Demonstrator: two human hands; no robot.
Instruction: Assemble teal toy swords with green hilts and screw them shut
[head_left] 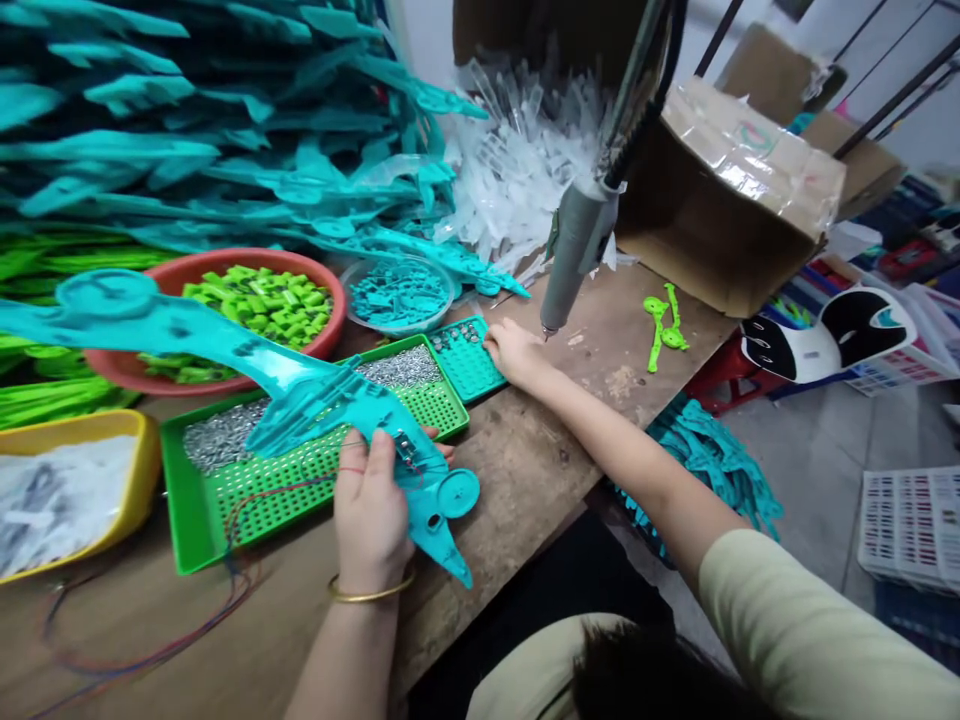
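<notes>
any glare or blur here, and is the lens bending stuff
Head view: pale glare on the teal part in the left hand; head view: the teal pile at upper left looks smeared; head view: the sleeve at lower right looks stretched, perhaps by a wide lens; head view: the cardboard box is shadowed inside.

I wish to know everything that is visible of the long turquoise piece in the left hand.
The long turquoise piece looks like glossy moulded plastic, with a round part toward the end cut off by the picture, a smaller disc near its pointed tip, and a metal-looking insert. It slants over the green tray, held by the left hand, thumb on top.
</notes>
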